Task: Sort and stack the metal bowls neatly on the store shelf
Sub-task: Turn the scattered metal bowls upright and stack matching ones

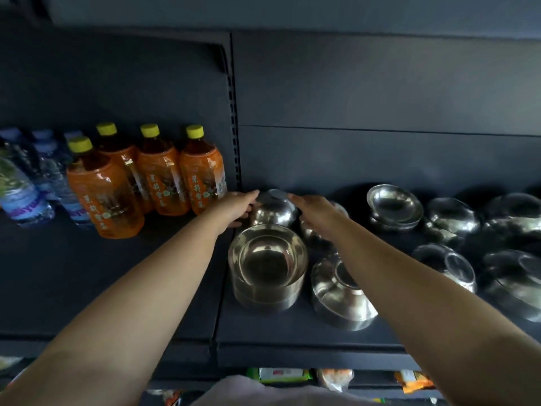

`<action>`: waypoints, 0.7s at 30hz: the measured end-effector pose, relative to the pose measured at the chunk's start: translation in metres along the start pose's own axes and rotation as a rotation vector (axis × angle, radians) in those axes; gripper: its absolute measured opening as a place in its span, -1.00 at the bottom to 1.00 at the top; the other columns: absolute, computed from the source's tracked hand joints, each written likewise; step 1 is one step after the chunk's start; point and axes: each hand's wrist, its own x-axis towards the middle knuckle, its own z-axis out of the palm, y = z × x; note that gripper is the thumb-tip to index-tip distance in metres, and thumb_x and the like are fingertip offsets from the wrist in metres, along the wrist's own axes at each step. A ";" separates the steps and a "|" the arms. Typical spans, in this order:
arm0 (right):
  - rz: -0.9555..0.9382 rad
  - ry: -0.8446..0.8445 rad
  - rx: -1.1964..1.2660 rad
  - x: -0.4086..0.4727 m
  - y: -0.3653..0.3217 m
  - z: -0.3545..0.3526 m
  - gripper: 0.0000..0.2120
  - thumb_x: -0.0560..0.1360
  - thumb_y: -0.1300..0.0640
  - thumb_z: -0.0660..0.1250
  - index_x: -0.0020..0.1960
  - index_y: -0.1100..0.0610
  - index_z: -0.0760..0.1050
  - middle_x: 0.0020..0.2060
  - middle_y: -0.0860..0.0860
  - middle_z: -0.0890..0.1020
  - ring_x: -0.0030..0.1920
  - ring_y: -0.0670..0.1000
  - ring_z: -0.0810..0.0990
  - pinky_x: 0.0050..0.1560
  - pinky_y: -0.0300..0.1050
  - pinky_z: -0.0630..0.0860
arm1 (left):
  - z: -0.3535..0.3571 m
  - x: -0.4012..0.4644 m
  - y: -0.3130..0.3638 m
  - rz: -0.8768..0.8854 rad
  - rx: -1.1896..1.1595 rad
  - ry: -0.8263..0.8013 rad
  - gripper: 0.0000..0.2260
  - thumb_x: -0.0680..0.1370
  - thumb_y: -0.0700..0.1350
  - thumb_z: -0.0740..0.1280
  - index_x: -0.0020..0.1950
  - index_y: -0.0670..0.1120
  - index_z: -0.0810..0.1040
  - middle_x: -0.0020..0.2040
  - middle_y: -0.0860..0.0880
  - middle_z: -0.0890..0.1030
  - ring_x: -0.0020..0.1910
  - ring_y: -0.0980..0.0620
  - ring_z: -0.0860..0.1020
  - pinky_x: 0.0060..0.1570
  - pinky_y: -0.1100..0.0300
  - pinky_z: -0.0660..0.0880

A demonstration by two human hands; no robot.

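Both hands reach to the back of the dark store shelf, where an upturned steel bowl sits base-up behind a nested stack of upright bowls. The left hand curls round its left flank and the right hand lies against its right side with fingers nearly straight, so the bowl is cradled between them. Other bowls lie scattered to the right, one tipped bowl just beside the stack. The polished metal looks slippery, and I judge that a two-sided squeeze could let it slide out and drop onto the stack. Lifting it forward could also knock the orange tea bottles beside the left wrist.
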 end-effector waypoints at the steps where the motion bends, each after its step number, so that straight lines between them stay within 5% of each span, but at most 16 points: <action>1: 0.017 -0.020 0.071 0.006 0.002 0.003 -0.49 0.50 -0.18 0.25 0.19 0.24 0.52 -0.30 0.01 0.48 -0.29 0.01 0.43 -0.31 -0.19 0.37 | 0.000 0.004 -0.001 -0.012 -0.007 0.008 -0.69 0.58 0.12 0.17 0.12 -0.07 0.50 0.10 -0.03 0.50 0.09 0.02 0.45 0.10 0.09 0.39; 6: 0.112 -0.123 0.228 0.021 0.008 0.015 -0.46 0.52 -0.19 0.25 0.37 0.10 0.37 0.29 0.00 0.44 0.32 0.12 0.37 0.19 -0.01 0.33 | 0.004 0.015 -0.008 -0.080 -0.018 -0.016 -0.67 0.60 0.07 0.15 0.30 -0.04 0.41 0.23 -0.08 0.47 0.17 -0.05 0.45 0.18 0.03 0.41; 9: 0.168 -0.160 0.229 0.027 0.010 0.020 -0.45 0.53 -0.18 0.22 0.40 0.11 0.31 0.36 0.07 0.41 0.34 0.15 0.36 0.31 0.04 0.31 | 0.009 0.019 -0.011 -0.102 0.022 -0.060 -0.67 0.62 0.07 0.09 0.33 -0.03 0.39 0.22 -0.08 0.47 0.14 -0.07 0.44 0.06 0.10 0.37; 16: 0.156 -0.138 0.220 0.044 0.017 0.026 -0.48 0.55 -0.13 0.22 0.36 0.19 0.34 0.25 0.09 0.48 0.30 0.15 0.42 0.28 -0.05 0.36 | 0.018 0.039 -0.024 -0.100 0.184 -0.089 -0.35 0.54 0.33 -0.04 0.35 -0.13 0.41 0.27 -0.16 0.50 0.24 -0.11 0.46 0.20 0.09 0.32; 21: 0.112 -0.109 0.216 0.054 0.021 0.033 -0.52 0.54 -0.14 0.23 0.31 0.17 0.41 0.21 0.12 0.54 0.20 0.14 0.50 0.21 0.00 0.40 | 0.021 0.036 -0.022 -0.130 0.097 -0.103 -0.44 0.60 0.23 -0.06 0.26 -0.13 0.48 0.13 -0.13 0.53 0.10 -0.03 0.46 0.05 0.18 0.27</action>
